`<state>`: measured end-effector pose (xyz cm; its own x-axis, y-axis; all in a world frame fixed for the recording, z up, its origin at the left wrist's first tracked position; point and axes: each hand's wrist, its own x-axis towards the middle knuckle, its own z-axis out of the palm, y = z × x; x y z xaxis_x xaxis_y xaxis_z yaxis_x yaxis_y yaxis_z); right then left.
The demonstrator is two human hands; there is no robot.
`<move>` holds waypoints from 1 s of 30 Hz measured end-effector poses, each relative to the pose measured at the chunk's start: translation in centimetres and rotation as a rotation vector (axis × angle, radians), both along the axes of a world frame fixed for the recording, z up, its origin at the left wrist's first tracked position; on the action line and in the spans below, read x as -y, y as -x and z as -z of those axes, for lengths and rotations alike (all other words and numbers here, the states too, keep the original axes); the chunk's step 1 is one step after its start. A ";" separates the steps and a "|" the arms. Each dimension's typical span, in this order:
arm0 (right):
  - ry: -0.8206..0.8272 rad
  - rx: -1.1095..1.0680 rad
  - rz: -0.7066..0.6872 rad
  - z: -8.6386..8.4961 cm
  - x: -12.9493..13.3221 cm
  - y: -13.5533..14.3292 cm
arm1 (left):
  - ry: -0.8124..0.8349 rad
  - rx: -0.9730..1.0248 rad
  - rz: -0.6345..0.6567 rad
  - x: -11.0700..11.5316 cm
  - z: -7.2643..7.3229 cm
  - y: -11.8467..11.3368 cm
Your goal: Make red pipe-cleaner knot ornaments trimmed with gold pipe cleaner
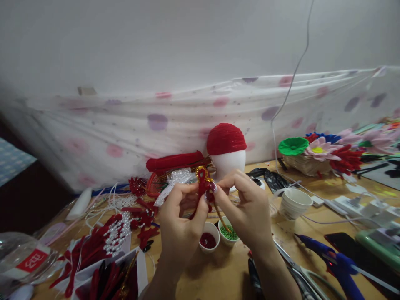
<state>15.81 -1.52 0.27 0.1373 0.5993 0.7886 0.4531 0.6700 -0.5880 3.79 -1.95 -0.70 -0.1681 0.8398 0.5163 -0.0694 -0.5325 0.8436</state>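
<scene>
Both hands meet over the middle of the table around a looped red and gold pipe-cleaner piece (202,179). My left hand (183,218) pinches its red part between thumb and fingers. My right hand (246,208) is closed on the same piece from the other side, thumb near its centre. A thin gold stem hangs down from it. Just below stand a white cup of dark red beads (208,241) and a white cup of green beads (229,233). Behind the hands is a white foam head with a red cap (226,139).
A red basket (153,185) holds red bundles at the back. Strings of white beads (117,233) and a box of pipe cleaners (109,275) lie left, beside a plastic bottle (26,258). Right are scissors (296,266), a blue glue gun (331,258), a white cup (295,203) and flowers (321,150).
</scene>
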 end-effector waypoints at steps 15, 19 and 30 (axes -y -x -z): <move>0.224 0.138 -0.328 0.2 -0.1 -1.2 | 0.104 0.195 0.088 -1.7 0.1 1.2; 0.116 0.208 -0.217 0.2 0.0 -1.2 | 0.102 0.222 0.085 -1.9 0.2 1.2; -0.017 0.414 -0.007 0.1 0.0 -2.1 | 0.070 0.105 0.057 -1.8 0.2 1.0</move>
